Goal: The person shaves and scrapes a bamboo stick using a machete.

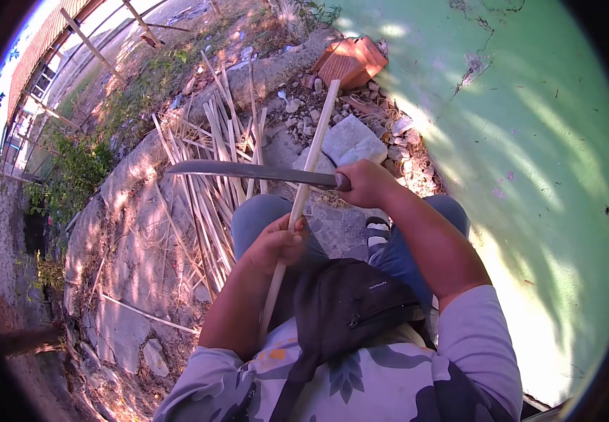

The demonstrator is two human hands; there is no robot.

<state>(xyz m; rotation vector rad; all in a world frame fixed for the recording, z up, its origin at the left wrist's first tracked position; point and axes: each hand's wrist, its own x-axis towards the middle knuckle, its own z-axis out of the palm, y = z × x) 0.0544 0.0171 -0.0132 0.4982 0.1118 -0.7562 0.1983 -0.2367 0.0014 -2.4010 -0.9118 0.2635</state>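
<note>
My left hand [276, 243] is closed around a long pale wooden strip [318, 133], which slants up and away from my lap. In my right hand [366, 184] is the handle of a machete [248, 171]. Its long dark blade points left and crosses the strip above my left hand; whether the edge touches the wood I cannot tell. Beyond and to the left of my knee lies a loose pile of similar split strips [213, 204]. A black bag [346, 302] rests across my lap.
A pale stone block [353, 141] sits on rubble ahead of me, with orange hollow bricks [352, 62] behind it. A green wall [522, 155] rises on the right. Cracked, uneven concrete [128, 274] spreads to the left, with a lone thin stick [150, 314] on it.
</note>
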